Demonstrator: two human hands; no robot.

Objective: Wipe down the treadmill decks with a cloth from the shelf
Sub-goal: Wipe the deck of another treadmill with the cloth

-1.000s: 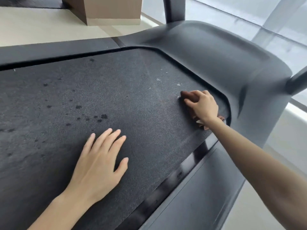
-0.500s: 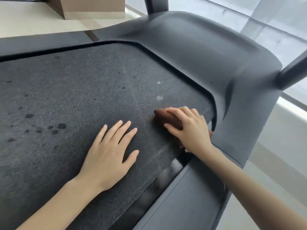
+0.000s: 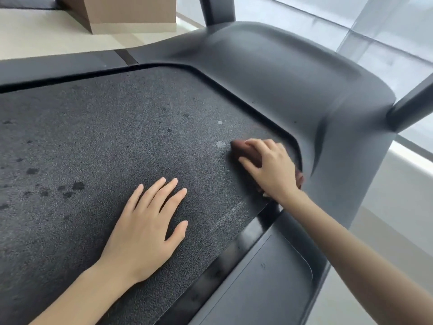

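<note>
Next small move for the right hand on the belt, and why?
Probably slide the cloth left under the right hand, over the pale smudge just beside it; that mark looks unwiped, and the left hand lies flat on the belt, clear of that path.

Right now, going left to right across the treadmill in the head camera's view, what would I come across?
Dark damp spots → left hand, lying flat → pale smudge → brown cloth gripped by the right hand → treadmill hood → upright post.
</note>
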